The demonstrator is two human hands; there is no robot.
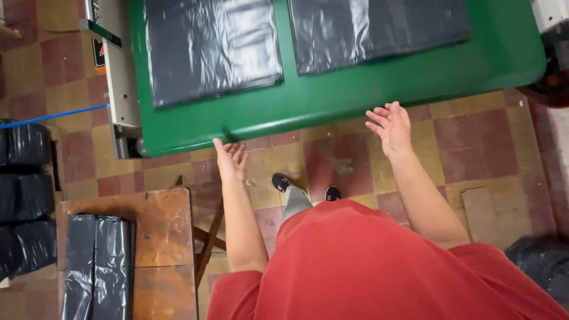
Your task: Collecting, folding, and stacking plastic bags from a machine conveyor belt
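Note:
My left hand (pixel 231 159) is open, palm up, its fingertips just under the front edge of the green table (pixel 332 101). My right hand (pixel 388 125) is also open with fingers spread, hovering a little in front of the same edge, holding nothing. On the table lie two flat stacks of black plastic bags, one at the left (pixel 210 47) and one at the right (pixel 373 29). My red shirt fills the bottom of the view, and my feet in dark shoes stand on the tiled floor below the hands.
A grey machine (pixel 118 77) is fixed to the table's left end, with a blue cable running left. A wooden stool (pixel 163 231) at lower left carries folded black bags (pixel 98 266). Bundles of black bags (pixel 24 195) are piled at the far left, more at lower right (pixel 542 266).

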